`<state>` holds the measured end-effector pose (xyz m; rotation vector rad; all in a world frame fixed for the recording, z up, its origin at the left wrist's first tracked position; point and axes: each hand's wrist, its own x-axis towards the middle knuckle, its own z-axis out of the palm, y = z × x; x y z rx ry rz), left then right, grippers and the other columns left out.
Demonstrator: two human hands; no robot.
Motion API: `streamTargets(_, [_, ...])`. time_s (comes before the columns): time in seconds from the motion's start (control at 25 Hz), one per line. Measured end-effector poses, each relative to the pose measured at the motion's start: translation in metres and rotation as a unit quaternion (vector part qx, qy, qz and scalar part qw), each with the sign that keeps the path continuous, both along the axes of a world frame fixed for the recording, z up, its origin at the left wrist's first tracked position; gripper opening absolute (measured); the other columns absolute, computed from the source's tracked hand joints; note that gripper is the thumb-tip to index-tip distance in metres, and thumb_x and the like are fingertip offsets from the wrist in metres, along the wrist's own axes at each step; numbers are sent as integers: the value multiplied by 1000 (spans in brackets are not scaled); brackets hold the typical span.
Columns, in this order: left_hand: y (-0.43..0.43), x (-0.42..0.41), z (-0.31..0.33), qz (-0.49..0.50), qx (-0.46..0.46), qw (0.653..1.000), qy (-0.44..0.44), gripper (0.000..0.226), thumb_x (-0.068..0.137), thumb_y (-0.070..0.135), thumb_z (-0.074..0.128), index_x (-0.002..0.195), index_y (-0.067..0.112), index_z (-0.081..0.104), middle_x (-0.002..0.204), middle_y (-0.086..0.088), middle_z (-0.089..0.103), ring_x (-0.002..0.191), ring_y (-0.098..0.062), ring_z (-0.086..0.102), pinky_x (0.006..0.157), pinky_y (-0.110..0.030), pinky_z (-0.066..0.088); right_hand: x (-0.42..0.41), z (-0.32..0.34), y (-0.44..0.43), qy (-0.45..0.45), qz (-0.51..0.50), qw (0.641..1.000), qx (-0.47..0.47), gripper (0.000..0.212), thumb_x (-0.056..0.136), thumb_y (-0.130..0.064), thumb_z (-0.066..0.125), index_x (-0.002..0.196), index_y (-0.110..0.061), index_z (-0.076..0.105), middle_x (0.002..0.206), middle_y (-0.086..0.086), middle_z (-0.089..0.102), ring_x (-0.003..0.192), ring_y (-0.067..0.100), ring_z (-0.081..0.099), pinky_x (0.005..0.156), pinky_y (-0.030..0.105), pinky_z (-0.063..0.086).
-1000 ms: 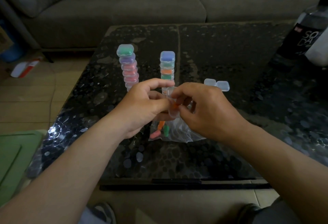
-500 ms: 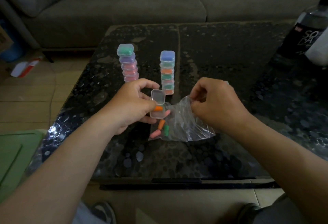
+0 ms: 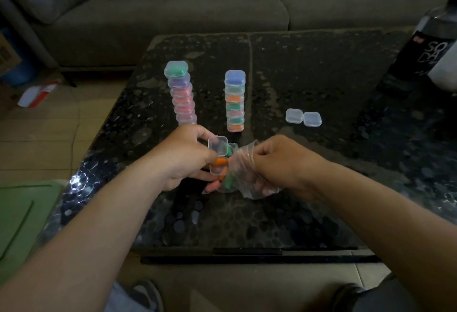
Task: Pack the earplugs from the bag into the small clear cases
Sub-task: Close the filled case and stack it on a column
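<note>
My left hand [image 3: 183, 157] grips a small clear case [image 3: 218, 154] with its lid flipped up; an orange earplug [image 3: 220, 162] lies inside it. My right hand [image 3: 284, 160] is bunched around the crumpled clear plastic bag [image 3: 243, 170], which rests on the table just right of the case. A pink earplug [image 3: 214, 186] and a green one [image 3: 228, 180] show through the bag's lower left corner. Two stacks of filled cases stand behind: the left stack [image 3: 181, 94] and the right stack [image 3: 235, 101]. Two empty clear cases [image 3: 303, 117] lie side by side to the right.
The dark glossy coffee table [image 3: 321, 76] has its front edge close to me. A grey sofa [image 3: 173, 9] runs behind it. A dark bottle [image 3: 430, 47] stands at the right edge. A green mat [image 3: 19, 212] lies on the floor at the left.
One second ago both hands were together pushing the orange earplug into the case. Since then my right hand drew away and closed around the bag, uncovering the two empty cases.
</note>
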<state>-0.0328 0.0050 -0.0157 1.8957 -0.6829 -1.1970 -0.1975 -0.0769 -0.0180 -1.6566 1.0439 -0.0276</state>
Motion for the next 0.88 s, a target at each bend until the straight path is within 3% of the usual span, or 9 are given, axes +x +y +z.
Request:
streamTargets(0.16, [-1,-1,-2,18,-9,1000,20,31,85,-11,72,108,9,66,97,-18,75,74,-24,76,69,-38,63,-1,3,3,-52,31,996,58,22,100,-16,61,86,-10,76,58,11,64,42,14,53,40,23,42])
streamTargets(0.32, [-2,-2,-4,36,-15,999,35,29,88,-12,68,111,6,64,92,-18,76,69,-23,76,67,-38,62,3,-3,5,-40,3,999,-7,15,97,-15,66,86,-14,76,52,4,66,38,12,58,37,22,44])
streamTargets(0.56, [-3,-5,-4,48,-18,998,46,29,89,-12,66,111,6,65,91,-15,75,69,-23,73,70,-38,63,12,-12,2,15,-17,998,-58,11,97,-21,65,101,-16,74,72,13,72,43,15,65,42,24,49])
streamTargets(0.76, [-2,-5,-1,53,-18,997,45,27,92,-12,60,108,8,65,97,-16,75,82,-26,76,67,-37,64,13,-2,5,-44,-26,998,37,41,100,-39,57,76,-9,69,53,11,60,37,12,48,38,23,39])
streamTargets(0.88, [-2,-4,0,59,-17,997,56,26,91,-11,62,108,9,65,89,-15,75,74,-23,76,65,-38,63,11,-3,4,-46,9,996,69,27,99,-28,61,85,-8,73,56,14,59,40,17,45,39,26,34])
